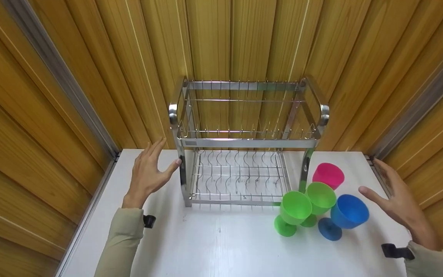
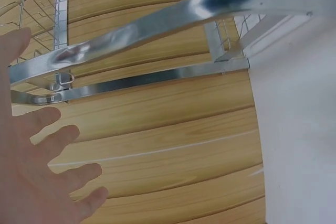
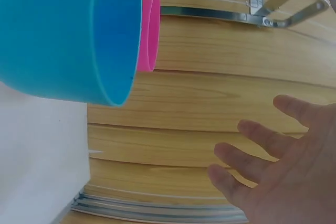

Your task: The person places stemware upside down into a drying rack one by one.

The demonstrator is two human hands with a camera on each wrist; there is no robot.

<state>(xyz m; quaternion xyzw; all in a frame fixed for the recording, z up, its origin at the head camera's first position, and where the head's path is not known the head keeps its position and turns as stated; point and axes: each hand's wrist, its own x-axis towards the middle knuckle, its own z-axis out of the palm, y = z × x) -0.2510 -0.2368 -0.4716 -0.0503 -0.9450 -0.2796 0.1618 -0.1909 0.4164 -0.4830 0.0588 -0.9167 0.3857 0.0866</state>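
Observation:
A two-tier metal dish rack point(image 1: 248, 143) stands at the back of the white table. Beside its left side my left hand point(image 1: 148, 171) is held with fingers spread and holds nothing; in the head view the thumb tip overlaps the rack's front left post, and contact I cannot tell. Right of the rack cluster plastic goblets: a blue one point(image 1: 349, 211), a pink one point(image 1: 328, 176), a front green one point(image 1: 295, 207) and a second green one point(image 1: 321, 198). My right hand point(image 1: 398, 198) hovers right of the blue goblet point(image 3: 52, 35), fingers spread, holding nothing. The pink goblet's base is hidden.
Wood-patterned panels point(image 1: 210, 42) close off the back and both sides. Metal rails point(image 1: 67, 77) run along the corners. The white table point(image 1: 221, 242) extends in front of the rack. Wires form the lower shelf point(image 1: 240, 175).

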